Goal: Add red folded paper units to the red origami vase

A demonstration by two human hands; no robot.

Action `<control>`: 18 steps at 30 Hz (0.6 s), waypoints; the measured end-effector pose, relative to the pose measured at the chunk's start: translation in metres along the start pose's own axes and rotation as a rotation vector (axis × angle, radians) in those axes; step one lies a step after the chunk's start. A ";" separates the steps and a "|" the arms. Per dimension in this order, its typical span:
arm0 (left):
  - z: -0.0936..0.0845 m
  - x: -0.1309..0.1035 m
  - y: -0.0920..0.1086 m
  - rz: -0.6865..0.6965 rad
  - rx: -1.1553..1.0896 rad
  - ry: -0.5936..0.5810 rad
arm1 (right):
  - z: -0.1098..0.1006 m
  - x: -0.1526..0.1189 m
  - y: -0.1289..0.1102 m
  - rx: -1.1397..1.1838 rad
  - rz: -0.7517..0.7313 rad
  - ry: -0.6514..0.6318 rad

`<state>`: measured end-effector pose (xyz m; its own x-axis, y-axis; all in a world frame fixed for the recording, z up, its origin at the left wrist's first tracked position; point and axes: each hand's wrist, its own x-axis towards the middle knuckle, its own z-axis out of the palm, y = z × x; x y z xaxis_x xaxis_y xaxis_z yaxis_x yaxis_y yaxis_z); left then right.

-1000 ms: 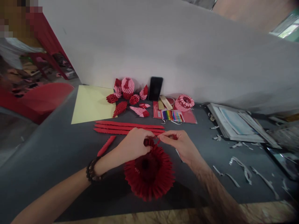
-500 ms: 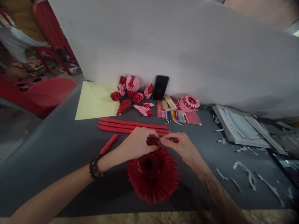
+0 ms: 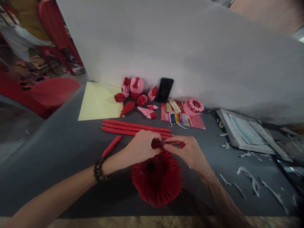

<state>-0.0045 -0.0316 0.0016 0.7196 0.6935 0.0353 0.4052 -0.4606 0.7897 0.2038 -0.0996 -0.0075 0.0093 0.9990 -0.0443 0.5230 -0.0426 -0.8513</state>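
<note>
A round, dark red piece of folded paper (image 3: 161,186) with a spiky rim and a dark hollow centre stands near the table's front edge. My left hand (image 3: 143,145), with a beaded bracelet at the wrist, curls around its far upper part and pinches it. At the same spot my right hand (image 3: 186,148) touches the red paper with thumb and fingers nearly together; what lies between them is too small to tell. Long red paper strips (image 3: 133,126) lie just beyond my hands, and a shorter red strip (image 3: 112,145) lies beside my left wrist.
Against the wall are a yellow sheet (image 3: 99,101), pink and red paper pieces (image 3: 136,85), a phone (image 3: 164,90), a flat pink packet (image 3: 197,122) and a pink ring (image 3: 193,106). Papers (image 3: 247,129) and white scraps (image 3: 249,175) lie right. Red chairs and a person are left.
My right hand's fingers have shifted slightly and parted a little near the red paper. My left hand keeps its grip. The whole view has shifted slightly.
</note>
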 end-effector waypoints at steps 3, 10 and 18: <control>0.001 0.001 -0.002 0.014 0.022 -0.001 | 0.001 0.000 -0.001 0.042 0.020 0.000; 0.005 -0.001 -0.007 0.039 0.003 0.035 | 0.001 -0.002 0.000 0.170 0.098 0.127; 0.007 -0.002 -0.011 0.060 -0.015 0.068 | 0.012 0.002 0.008 0.352 0.239 0.140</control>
<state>-0.0059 -0.0316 -0.0114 0.7020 0.7013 0.1242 0.3536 -0.4945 0.7940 0.1975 -0.0978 -0.0206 0.2225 0.9518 -0.2111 0.1706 -0.2512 -0.9528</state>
